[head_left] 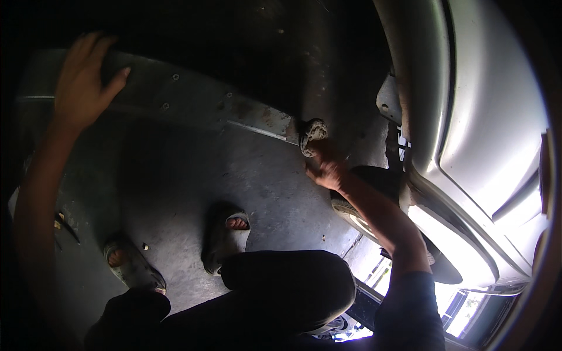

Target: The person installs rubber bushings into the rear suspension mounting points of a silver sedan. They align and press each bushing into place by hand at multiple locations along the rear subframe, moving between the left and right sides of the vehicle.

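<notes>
My left hand (85,85) lies on the far left part of a long metal beam (199,96), thumb and fingers spread, holding nothing. At the beam's right end my right hand (329,172) is closed on a grey, mottled, rounded pad (317,136). The pad has a dark edge on its left side, against or very close to the beam's end. Its exact kind is hard to make out in the dim light. Several small bolts or holes show along the beam, and a bright strip runs along part of its lower edge.
Silver car body panels (492,88) curve down the right side, with a bracket (389,99) at their inner edge. A dark tyre (374,190) is beside my right forearm. My sandalled feet (237,225) rest on the grey floor (181,202). Strong light comes from the lower right.
</notes>
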Motion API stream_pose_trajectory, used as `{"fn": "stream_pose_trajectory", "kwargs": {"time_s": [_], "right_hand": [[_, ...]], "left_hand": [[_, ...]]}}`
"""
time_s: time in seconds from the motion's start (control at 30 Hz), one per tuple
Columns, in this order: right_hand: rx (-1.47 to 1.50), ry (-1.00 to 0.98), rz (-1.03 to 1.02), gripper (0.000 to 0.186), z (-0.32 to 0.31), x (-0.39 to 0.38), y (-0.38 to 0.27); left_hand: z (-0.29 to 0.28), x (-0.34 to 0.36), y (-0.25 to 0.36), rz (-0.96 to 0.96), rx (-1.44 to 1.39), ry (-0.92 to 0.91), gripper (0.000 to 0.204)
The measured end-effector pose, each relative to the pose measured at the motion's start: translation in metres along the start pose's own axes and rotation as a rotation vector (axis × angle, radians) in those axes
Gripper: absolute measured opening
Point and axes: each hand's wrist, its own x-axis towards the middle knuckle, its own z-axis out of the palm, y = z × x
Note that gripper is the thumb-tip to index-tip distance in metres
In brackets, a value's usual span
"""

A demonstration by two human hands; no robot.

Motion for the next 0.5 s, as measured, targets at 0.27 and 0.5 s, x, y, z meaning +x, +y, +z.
{"fn": "stream_pose_trajectory", "kwargs": {"time_s": [0.27,0.5], "right_hand": [[0.88,0.198,1.02,0.096,0.023,0.077,0.009],[0.725,0.405,0.559,0.102,0.016,0.027,0.021]], "left_hand": [[-0.004,0.01,-0.001,0.014,-0.007,-0.047,0.067],[-0.013,0.006,0.042,-0.13,-0.148,0.052,0.071]]}}
